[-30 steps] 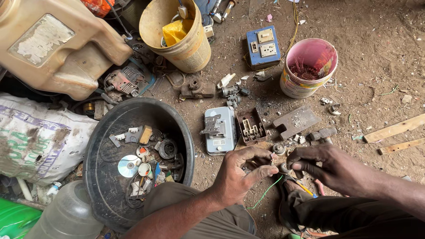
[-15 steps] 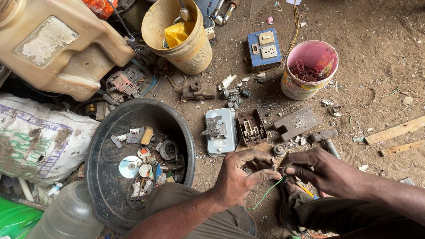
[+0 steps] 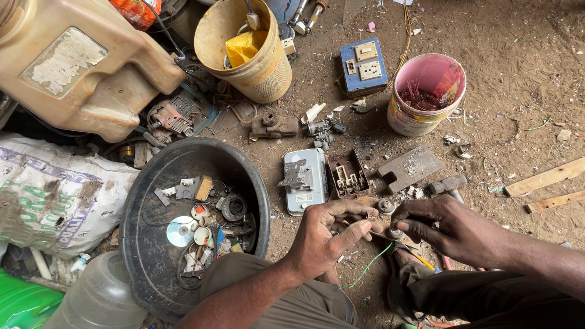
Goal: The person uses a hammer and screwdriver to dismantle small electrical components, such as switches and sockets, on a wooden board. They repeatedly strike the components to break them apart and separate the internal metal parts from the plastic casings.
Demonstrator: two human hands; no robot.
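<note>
Left hand (image 3: 326, 234) and right hand (image 3: 454, 228) meet low over the dirt floor (image 3: 524, 91), both pinched on a thin green insulated wire (image 3: 368, 268) that trails down between them toward the knees. Grip is fingertip only; judged risk: the wire slips or snaps if pulled against a snag. Just beyond the left hand's knuckles lies an opened grey metal switch box (image 3: 304, 180). Left of that hand sits a round black plastic basin of scrap parts (image 3: 259, 201).
</note>
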